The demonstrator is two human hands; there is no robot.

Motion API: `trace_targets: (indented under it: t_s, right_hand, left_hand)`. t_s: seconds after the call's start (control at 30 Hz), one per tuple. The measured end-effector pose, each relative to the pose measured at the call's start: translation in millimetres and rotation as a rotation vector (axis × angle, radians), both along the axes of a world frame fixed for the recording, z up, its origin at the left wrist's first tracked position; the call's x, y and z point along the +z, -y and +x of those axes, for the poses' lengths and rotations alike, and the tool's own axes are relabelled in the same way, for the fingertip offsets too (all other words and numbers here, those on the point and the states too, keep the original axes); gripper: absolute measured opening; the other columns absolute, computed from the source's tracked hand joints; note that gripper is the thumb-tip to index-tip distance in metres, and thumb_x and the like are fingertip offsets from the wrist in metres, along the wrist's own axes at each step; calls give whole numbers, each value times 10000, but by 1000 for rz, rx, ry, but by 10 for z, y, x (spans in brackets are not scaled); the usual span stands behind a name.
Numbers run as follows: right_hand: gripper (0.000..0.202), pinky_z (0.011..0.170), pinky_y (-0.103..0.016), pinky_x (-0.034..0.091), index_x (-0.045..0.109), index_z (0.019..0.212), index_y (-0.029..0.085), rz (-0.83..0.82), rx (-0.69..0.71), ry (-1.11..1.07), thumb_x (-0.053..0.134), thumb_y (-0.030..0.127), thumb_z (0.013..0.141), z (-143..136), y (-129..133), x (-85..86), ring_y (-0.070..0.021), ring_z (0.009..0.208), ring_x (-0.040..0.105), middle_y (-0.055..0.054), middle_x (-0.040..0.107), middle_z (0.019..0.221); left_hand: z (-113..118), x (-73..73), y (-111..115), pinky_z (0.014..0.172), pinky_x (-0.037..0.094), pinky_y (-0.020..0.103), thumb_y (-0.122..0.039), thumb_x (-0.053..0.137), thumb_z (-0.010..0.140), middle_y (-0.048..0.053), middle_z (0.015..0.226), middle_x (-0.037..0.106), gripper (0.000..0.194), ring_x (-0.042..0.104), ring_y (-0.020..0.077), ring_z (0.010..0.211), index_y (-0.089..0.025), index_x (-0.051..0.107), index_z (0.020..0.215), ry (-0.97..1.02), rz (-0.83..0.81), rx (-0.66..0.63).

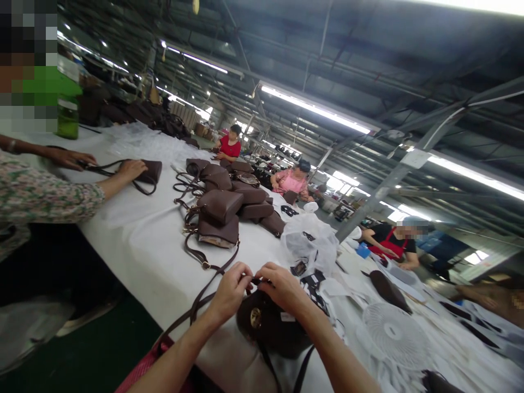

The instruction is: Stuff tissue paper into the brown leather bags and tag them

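A dark brown handbag (273, 325) with a round gold clasp and a small white label lies on the table just below my hands. My left hand (234, 289) is closed, thumb and fingertips pinching a thin dark strap (256, 281) at the bag's top. From the other side my right hand (280, 286) grips the same strap, its fingers curled so that part of it is hidden. A long brown shoulder strap (200, 300) runs past my left wrist. Two more dark straps hang down the near side of the bag.
Several brown handbags (221, 206) are heaped ahead on the white table (151, 245). Clear plastic bags (311, 240) with black tags sit right of them, near a white fan (395, 335). On the left, a co-worker's hands (131, 169) handle another bag; other people work farther back.
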State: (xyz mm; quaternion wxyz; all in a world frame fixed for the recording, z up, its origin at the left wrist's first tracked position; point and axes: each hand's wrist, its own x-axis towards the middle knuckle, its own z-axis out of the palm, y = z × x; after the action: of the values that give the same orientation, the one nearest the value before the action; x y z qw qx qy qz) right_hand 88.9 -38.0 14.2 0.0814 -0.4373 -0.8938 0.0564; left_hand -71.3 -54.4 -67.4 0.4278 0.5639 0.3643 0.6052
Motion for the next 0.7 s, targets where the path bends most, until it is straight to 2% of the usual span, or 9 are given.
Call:
trace_targets:
  t_s: [0.07, 0.13, 0.3, 0.4, 0.5, 0.7]
  right_hand:
    - [166, 736, -234, 426, 681, 802, 201, 24, 36, -24, 554, 103, 845, -32, -19, -23, -140, 806, 594, -21, 617, 851]
    - [197, 722, -223, 421, 667, 744, 186, 40, 46, -62, 537, 91, 857, -38, -44, -38, -134, 790, 589, -19, 612, 811]
    - [212, 674, -220, 404, 645, 722, 176, 61, -18, -47, 521, 99, 875, 26, -90, -54, -128, 726, 579, -16, 619, 769]
    - [134, 686, -227, 406, 659, 797, 181, 85, -50, -37, 555, 129, 864, 48, -98, -78, -135, 755, 589, -28, 639, 842]
    - [117, 701, -225, 411, 673, 831, 187, 88, -46, -68, 567, 146, 860, 52, -101, -108, -137, 778, 597, -30, 652, 867]
    - [168, 638, -223, 390, 679, 736, 173, 138, -63, -39, 550, 110, 821, 34, -117, -100, -134, 703, 582, -33, 648, 770]
  left_hand:
    - [21, 73, -10, 657, 438, 266, -179, 491, 778, -5, 702, 557, 102, 560, 155, 669, -198, 555, 701, -16, 37, -8]
    - [81, 88, -44, 652, 449, 265, -195, 500, 780, -8, 686, 550, 84, 558, 153, 665, -196, 551, 713, 37, 7, -28]
    - [239, -16, -138, 657, 487, 277, -299, 567, 760, -21, 660, 542, 126, 568, 146, 645, -186, 534, 718, 262, -137, -63]
    - [287, -51, -153, 662, 490, 272, -319, 601, 732, -28, 651, 538, 155, 551, 135, 636, -181, 539, 701, 333, -165, -62]
    - [308, -46, -163, 635, 469, 251, -310, 617, 717, -31, 633, 538, 153, 532, 124, 617, -177, 547, 687, 345, -173, -46]
    - [328, -17, -191, 626, 454, 245, -312, 624, 721, -33, 622, 535, 152, 516, 121, 613, -175, 566, 689, 298, -175, -38]
